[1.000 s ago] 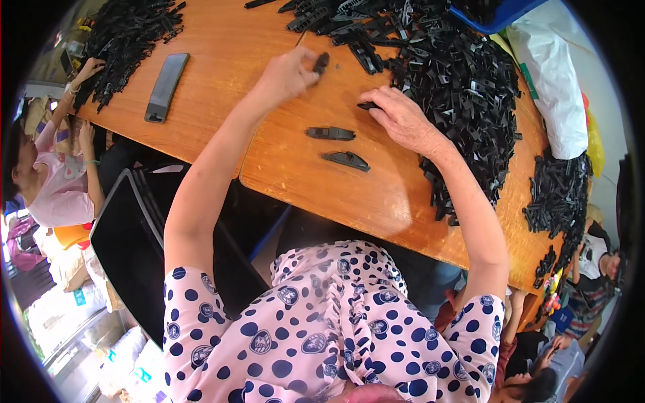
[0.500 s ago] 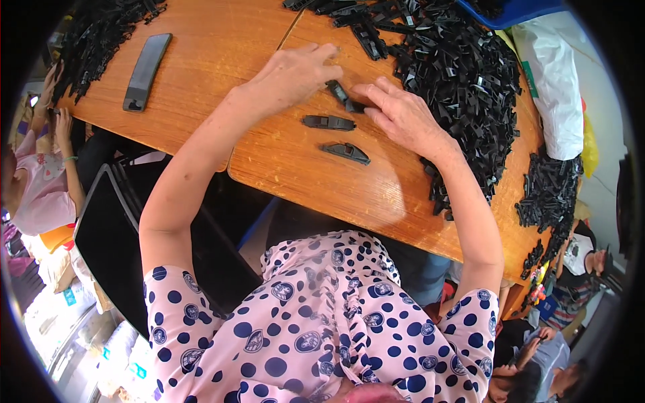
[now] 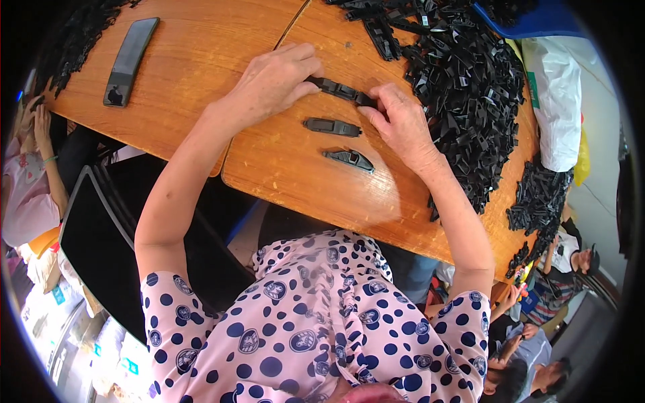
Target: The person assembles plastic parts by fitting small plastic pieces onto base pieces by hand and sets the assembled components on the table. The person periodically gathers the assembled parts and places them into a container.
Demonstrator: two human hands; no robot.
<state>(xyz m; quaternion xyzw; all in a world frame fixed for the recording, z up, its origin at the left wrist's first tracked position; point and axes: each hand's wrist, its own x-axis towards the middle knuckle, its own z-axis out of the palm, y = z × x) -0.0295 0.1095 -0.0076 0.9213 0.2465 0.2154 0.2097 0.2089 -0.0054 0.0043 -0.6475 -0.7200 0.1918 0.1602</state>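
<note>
Between my two hands is a long, narrow black plastic part (image 3: 341, 91), lying roughly crosswise over the wooden table. My left hand (image 3: 285, 75) pinches its left end between thumb and fingers. At the other end, my right hand (image 3: 401, 119) grips it with thumb and bent forefinger. Nearer to me a second black plastic piece (image 3: 332, 127) rests on the wood, flat and elongated. Below that sits a third black piece (image 3: 349, 160), with an arched, tapering shape. The fingertips partly hide both ends of the held part.
A big heap of black plastic parts (image 3: 463, 101) covers the table's right side; a smaller pile (image 3: 537, 201) lies beyond. A phone-like dark slab (image 3: 132, 62) is at left. Blue tray (image 3: 537, 20) and white bag (image 3: 554, 101) stand far right. Other people sit at both sides.
My left hand has come down onto the part's left end and now grips it. The part has swung from a steep slant to nearly crosswise, held at both ends. The view has shifted slightly.
</note>
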